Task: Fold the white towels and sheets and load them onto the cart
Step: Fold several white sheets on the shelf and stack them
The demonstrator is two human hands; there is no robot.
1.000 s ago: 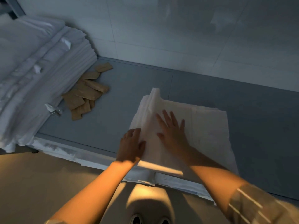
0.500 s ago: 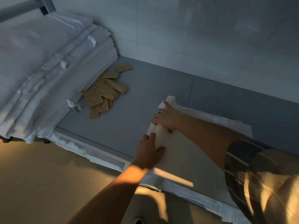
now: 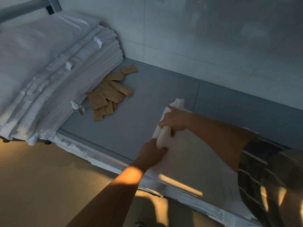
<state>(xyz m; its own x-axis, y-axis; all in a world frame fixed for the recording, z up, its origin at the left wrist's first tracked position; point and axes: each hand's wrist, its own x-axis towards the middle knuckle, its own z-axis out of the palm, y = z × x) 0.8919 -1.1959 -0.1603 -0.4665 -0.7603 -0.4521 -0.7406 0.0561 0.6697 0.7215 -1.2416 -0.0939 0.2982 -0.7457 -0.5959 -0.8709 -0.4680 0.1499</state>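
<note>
Big grey table [image 3: 147, 102] takes up most of the shot. A tall stack of folded white linens [image 3: 54, 68] sits on its far left end. The white sheet [image 3: 188, 154] lies flat on the table's near right part. Right hand [image 3: 174, 122] grips the sheet's rolled left edge, left hand [image 3: 151, 152] pinches it too. Tan packets [image 3: 109, 92] and what looks like a small bottle [image 3: 77, 108] sit beside the stack.

No text, label, brand, number or sign can be read anywhere. The small tags on the stacked white sheets [image 3: 49, 66] and the little bottle [image 3: 78, 108] beside them, well left of the fingers, are too blurred to make out.
</note>
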